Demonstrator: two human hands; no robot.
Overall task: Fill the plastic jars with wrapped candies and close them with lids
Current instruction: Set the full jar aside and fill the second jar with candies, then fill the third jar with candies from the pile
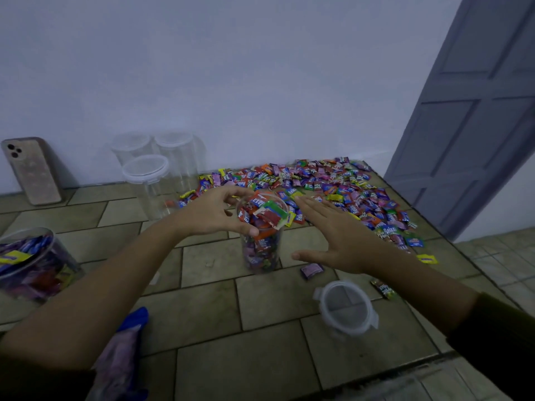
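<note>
**Clear plastic jar heaped past its rim, one hand around it**

Cut off by the left edge, a second filled jar [29,261] is blurred, its wrappers no more than blue, purple and yellow smears. A blue and purple bag [124,351] at the bottom edge lies partly under the left forearm, and what it holds cannot be made out.

Most wrappers are too small to read. "Relax" shows on one at the near edge of the pile of wrapped candies [333,186]. The same word appears upside down on red wrappers at the top of the jar [262,235].

That jar stands in the middle of the tiled surface [260,357], full, with candies mounded above its rim and no cover on it. The left hand [214,212] holds it near the top, thumb on the near wall and fingers curved round the far side of the rim. The right hand [333,235] hovers just beside the jar, flat, fingers straight, holding nothing. The lid [346,306] lies on the tiles nearer the person, apart from the jar. Three empty jars [150,172], each capped, stand together by the wall at the back left, near a phone [30,170] that leans against the wall.
</note>
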